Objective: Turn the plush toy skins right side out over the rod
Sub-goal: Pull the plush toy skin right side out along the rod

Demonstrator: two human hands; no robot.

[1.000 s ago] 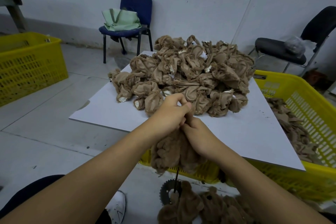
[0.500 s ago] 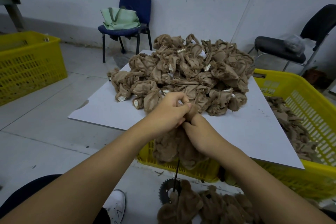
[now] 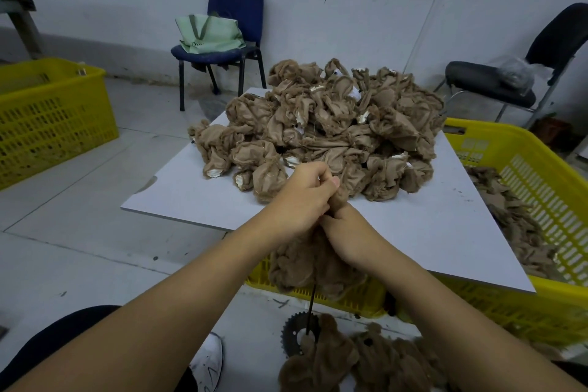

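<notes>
Rod: thin, dark, rigid; upright, long axis vertical, foot at a toothed metal disc on the floor, top hidden inside the skin.

Skin in work: brown plush, soft and bunched, draped over the rod directly below both hands; a small fuzzy tip pokes up above it.

Left hand: curled, thumb and fingers pinching the tip; above the rod's top, the higher hand.

Right hand: curled around the bunched fabric just below the left hand, touching it.

Stock: heap of inside-out skins, smooth tan backing, crumpled, on the white desk beyond the rod. Furry turned skins lie by the rod's foot. Yellow slatted crate right of the rod.

Judgement: the next pull likely runs downward along the rod.
</notes>
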